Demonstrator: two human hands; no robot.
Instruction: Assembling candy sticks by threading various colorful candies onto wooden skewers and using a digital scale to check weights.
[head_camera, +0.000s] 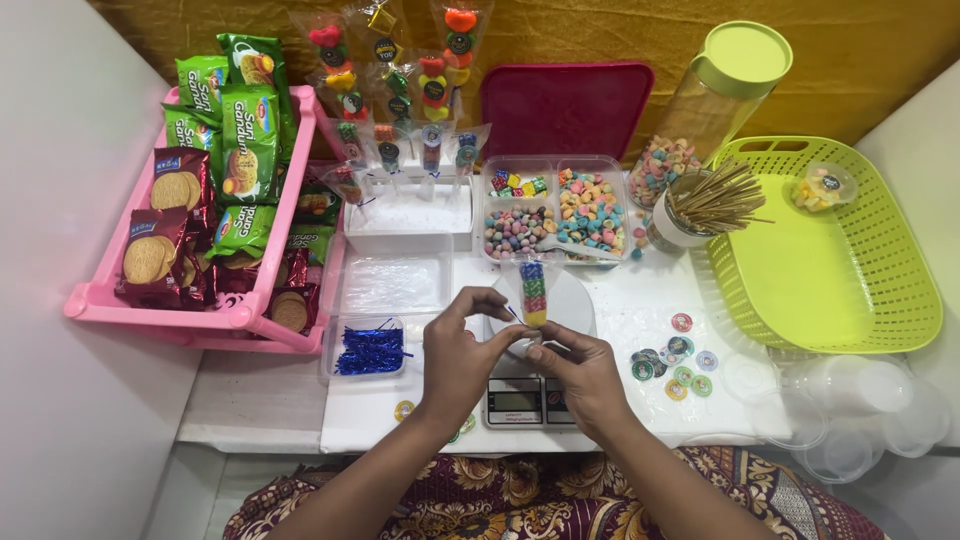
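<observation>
Both my hands meet over a small digital scale (527, 398) with a round white pan. Together they hold a candy skewer (533, 291) wrapped in clear film, stacked with blue, green, red and yellow pieces, standing upright. My left hand (462, 350) pinches a thin blue twist tie at the skewer's base. My right hand (577, 372) grips the stick just below the candies. A clear box of blue twist ties (368, 350) lies left of my left hand.
A pink rack (150, 312) of biscuit packets stands at left. Finished skewers (405, 110) stand in a white block behind. A divided candy tray (552, 212), a stick jar (700, 205), a green basket (835, 245), round stickers (675, 362) and clear cups (850, 410) lie right.
</observation>
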